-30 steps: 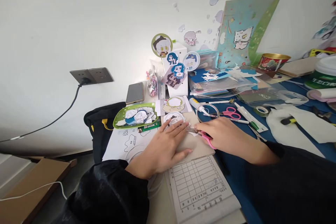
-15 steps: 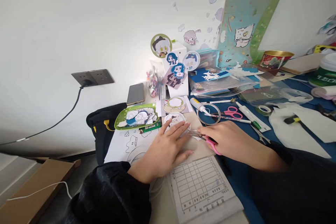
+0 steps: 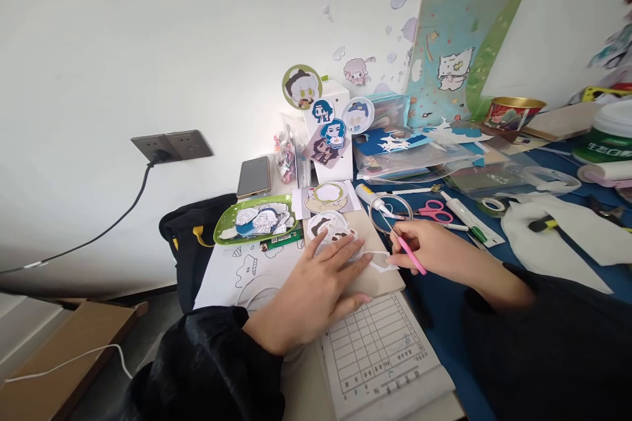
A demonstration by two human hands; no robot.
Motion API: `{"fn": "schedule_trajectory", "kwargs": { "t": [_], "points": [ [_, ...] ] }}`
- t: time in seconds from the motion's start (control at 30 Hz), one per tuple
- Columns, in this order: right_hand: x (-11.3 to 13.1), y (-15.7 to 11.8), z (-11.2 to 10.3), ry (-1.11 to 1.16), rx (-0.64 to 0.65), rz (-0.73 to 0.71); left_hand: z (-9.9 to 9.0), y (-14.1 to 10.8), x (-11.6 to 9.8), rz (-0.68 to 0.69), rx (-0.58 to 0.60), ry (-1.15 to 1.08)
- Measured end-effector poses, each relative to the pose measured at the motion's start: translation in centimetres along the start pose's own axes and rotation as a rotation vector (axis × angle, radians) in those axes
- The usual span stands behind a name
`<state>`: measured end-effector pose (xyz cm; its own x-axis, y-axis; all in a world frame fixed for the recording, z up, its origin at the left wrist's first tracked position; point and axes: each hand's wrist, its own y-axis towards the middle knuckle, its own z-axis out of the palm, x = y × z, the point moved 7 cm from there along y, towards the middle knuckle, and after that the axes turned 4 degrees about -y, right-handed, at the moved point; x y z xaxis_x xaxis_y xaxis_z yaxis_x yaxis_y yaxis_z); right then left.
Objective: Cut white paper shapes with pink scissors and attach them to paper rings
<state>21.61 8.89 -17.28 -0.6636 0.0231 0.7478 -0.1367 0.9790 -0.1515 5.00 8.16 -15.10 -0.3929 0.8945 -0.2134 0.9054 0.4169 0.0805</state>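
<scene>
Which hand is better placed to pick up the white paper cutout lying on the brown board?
Probably the left hand: it lies flat on the brown board with fingertips beside the paper cutout. The right hand already grips pink scissors.

a phone [image 3: 253, 176] lies by the wall above a green tray of stickers [image 3: 255, 220], pink scissors [image 3: 435, 211] rest on the blue mat [image 3: 444, 306], and a gridded form [image 3: 380, 348] lies nearest.
</scene>
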Motion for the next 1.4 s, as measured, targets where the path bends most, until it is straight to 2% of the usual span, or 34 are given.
{"fn": "schedule_trajectory", "kwargs": {
  "t": [0.17,0.3,0.4,0.47,0.53,0.6,0.73,0.8,0.9,1.03,1.2,1.33,1.4],
  "points": [
    [0.9,-0.1,0.7,0.165,0.033,0.001,0.1,-0.1,0.0,0.000,-0.027,-0.019],
    [1.0,-0.2,0.3,0.209,0.018,0.007,-0.4,-0.1,0.3,-0.058,-0.090,-0.054],
    [1.0,-0.2,-0.5,0.273,0.014,0.015,-2.0,-0.5,0.9,-0.208,-0.252,-0.155],
    [1.3,-0.4,-1.0,0.325,0.020,-0.003,-3.2,-1.1,1.3,-0.322,-0.387,-0.289],
    [2.0,-0.7,-0.8,0.361,0.059,-0.035,-3.8,-1.4,1.5,-0.403,-0.459,-0.448],
    [2.9,-1.0,-0.2,0.391,0.113,-0.071,-3.6,-1.4,1.4,-0.455,-0.456,-0.609],
    [4.0,-1.4,1.0,0.448,0.171,-0.112,-1.6,-1.2,1.9,-0.602,-0.347,-0.947],
    [3.6,-1.3,0.6,0.447,0.115,-0.081,-0.9,-1.5,2.7,-0.679,-0.371,-1.083],
    [2.1,-0.9,-0.8,0.407,0.005,-0.008,-0.6,-2.2,3.8,-0.764,-0.478,-1.205],
    [0.4,-0.7,-1.3,0.417,0.048,0.068,0.0,-2.8,4.6,-0.830,-0.531,-1.323],
    [0.3,-0.8,-1.2,0.471,0.075,0.072,0.5,-3.0,4.8,-0.832,-0.529,-1.366],
    [0.4,-0.8,-1.3,0.568,0.067,0.055,0.6,-3.1,4.8,-0.837,-0.508,-1.324],
    [0.1,-0.7,-1.7,0.566,0.014,0.064,0.6,-3.1,4.8,-0.840,-0.502,-1.313]
  ]
}}
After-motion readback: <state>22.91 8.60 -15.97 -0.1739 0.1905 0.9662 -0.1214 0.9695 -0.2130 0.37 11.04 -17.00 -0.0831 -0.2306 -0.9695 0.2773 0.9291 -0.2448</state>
